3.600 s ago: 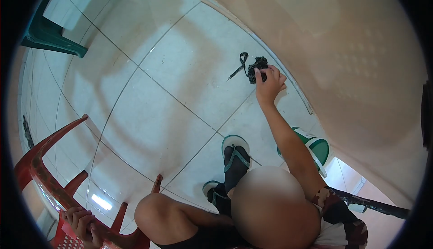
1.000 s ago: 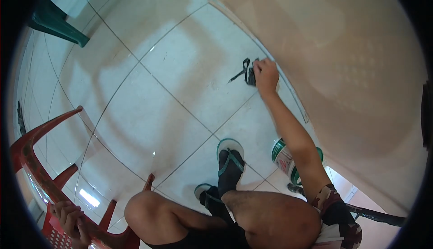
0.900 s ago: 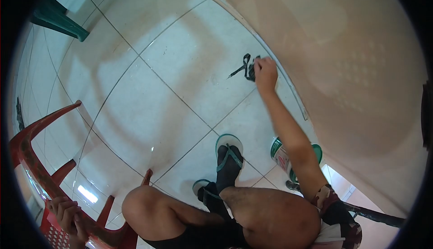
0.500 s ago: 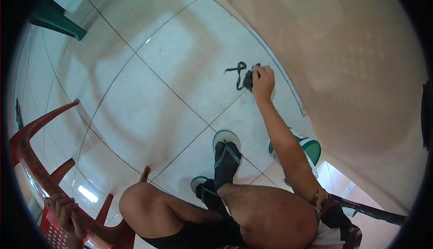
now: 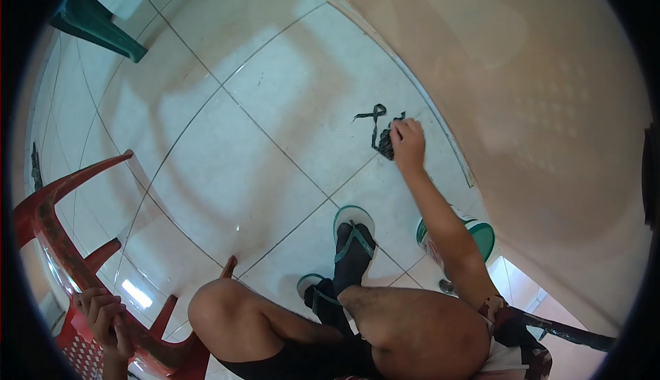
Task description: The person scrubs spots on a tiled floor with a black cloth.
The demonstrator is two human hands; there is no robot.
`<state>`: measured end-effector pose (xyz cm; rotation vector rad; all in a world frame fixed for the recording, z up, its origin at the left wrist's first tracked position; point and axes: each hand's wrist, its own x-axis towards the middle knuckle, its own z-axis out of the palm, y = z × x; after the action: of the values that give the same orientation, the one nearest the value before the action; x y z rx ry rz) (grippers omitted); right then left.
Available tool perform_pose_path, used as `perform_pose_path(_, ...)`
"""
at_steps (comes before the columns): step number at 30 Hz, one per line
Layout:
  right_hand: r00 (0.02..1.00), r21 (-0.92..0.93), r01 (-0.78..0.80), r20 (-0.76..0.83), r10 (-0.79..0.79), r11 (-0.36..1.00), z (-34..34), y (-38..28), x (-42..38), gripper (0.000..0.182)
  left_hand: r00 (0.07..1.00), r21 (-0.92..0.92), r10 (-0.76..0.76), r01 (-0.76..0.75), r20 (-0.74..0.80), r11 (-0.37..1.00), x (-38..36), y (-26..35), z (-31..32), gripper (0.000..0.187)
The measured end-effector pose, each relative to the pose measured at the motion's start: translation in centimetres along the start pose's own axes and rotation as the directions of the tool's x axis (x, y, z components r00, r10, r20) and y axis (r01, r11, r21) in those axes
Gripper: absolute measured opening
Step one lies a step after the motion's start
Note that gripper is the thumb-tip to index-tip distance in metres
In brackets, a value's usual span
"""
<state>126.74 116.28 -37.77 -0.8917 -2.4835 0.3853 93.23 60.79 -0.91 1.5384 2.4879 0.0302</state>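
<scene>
The right hand (image 5: 408, 139) is pressed down on a dark, crumpled rag with loose strips (image 5: 382, 134), its fingers (image 5: 399, 132) curled shut over the bunched end. The rag lies on the white tiled floor (image 5: 275, 91), close to the base of the peach-coloured wall (image 5: 522, 70). Compared with half a second ago, the hand sits slightly lower and nearer the tile joint, and the loose strip has swung round to trail above and left of the knuckles, which suggests a scrubbing stroke across the tile rather than a lift. The left hand (image 5: 103, 315) remains clasped around the rim of the red plastic chair (image 5: 48, 232), apparently as a brace. A green-and-white plastic tub (image 5: 478, 235) stands beside the right forearm, untouched
</scene>
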Motion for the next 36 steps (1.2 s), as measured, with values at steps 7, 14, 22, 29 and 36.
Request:
perform_pose_path(7,0.999,0.007,0.033,0.018,-0.033,0.999,0.5,-1.1,-0.1,0.015,1.0,-0.025,-0.012,0.013,0.02,1.0,0.2,0.2,-0.1,0.02)
perform_pose_path(14,0.998,-0.001,-0.062,-0.008,0.062,0.998,0.0,0.3,2.6,0.008,0.998,-0.032,-0.051,0.051,0.024,0.998,0.6,0.6,-0.1,0.023)
perform_pose_path(22,1.0,-0.026,-0.011,0.026,0.012,1.0,-0.2,1.6,1.9,0.01,0.999,0.002,-0.035,0.035,0.03,0.999,-0.6,-0.2,0.0,0.023)
perform_pose_path(29,0.994,0.071,0.037,0.102,-0.044,0.997,-0.8,-0.5,-0.2,0.008,0.999,0.004,-0.036,0.036,0.034,0.999,-0.5,-0.3,0.0,0.022)
perform_pose_path(36,0.996,-0.001,-0.085,0.033,0.085,0.996,0.0,1.0,1.6,0.006,0.998,-0.023,-0.034,0.035,0.054,0.999,-1.1,-1.0,0.0,0.023)
